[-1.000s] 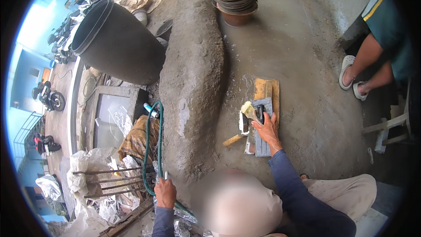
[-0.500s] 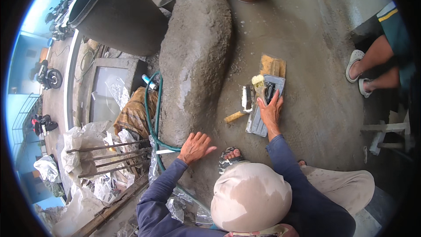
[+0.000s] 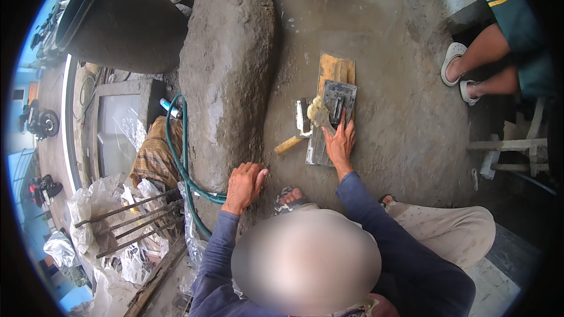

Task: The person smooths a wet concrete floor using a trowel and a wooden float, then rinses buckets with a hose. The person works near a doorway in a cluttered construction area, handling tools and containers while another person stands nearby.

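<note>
My left hand [image 3: 245,186] rests palm down on the near end of a rough wet cement mound [image 3: 226,64], fingers laid over it and thumb apart, holding nothing. Over a pile of tools on the wet cement floor, my right hand [image 3: 341,145] has its thumb and fingers around the handle of a brush with pale yellowish bristles [image 3: 318,111]. Its longer fingers lie by the black handle of a grey plastering trowel [image 3: 346,93]. Beneath is a yellow float [image 3: 329,66]. Left of it lies a dark tool with a white edge [image 3: 302,118] and a wooden handle [image 3: 288,144].
A large dark tub [image 3: 126,23] stands at far left. A green hose [image 3: 187,170] loops beside the mound, near a brown woven sack [image 3: 155,151] and rusty bars [image 3: 132,205]. At right are another person's legs [image 3: 487,61] and a wooden stand [image 3: 508,144].
The whole view has shifted, so things sit further left and higher. My right hand has drawn the brush a little toward me across the trowel. My left hand stays on the mound.
</note>
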`<state>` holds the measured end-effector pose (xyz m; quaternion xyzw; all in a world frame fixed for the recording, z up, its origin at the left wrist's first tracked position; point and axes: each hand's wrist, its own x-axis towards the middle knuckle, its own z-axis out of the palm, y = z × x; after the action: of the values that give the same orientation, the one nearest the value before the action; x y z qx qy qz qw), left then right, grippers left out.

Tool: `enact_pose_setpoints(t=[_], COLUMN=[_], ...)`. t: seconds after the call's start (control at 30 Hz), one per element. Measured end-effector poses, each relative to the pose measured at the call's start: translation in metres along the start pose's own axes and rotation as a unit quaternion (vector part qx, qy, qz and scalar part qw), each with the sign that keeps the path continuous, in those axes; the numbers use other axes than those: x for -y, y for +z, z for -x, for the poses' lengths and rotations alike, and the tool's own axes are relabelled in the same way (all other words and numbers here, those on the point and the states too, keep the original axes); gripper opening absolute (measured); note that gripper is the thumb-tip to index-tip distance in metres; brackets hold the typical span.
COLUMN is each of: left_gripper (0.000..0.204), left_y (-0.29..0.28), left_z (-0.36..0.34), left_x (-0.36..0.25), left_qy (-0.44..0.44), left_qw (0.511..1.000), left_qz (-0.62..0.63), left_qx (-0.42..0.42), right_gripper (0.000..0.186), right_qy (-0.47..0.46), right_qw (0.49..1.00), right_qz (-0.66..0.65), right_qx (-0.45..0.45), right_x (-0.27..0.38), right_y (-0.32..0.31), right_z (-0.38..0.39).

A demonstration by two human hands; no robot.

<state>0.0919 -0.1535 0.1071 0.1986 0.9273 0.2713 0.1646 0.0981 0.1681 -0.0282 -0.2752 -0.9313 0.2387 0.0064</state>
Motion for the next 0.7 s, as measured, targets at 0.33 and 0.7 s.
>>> enact_pose_setpoints(t=[0.33,0.7], left_gripper=[0.082,0.083], left_y=[0.126,0.166], left_z=[-0.158,-0.172], left_x=[-0.003,-0.034], left_qy=[-0.24,-0.204], left_qw=[0.956,0.842], left_qz=[0.152,0.429], left_qx=[0.071,0.254], right_gripper=[0.125,0.134], right_qy=[0.023,0.029], right_qw=[0.995,0.909], right_qz=[-0.1,-0.401], right_qx=[0.016,0.115], right_x=[-0.003,-0.048], right_y=[-0.008,-0.023], right_z=[-0.004,-0.002])
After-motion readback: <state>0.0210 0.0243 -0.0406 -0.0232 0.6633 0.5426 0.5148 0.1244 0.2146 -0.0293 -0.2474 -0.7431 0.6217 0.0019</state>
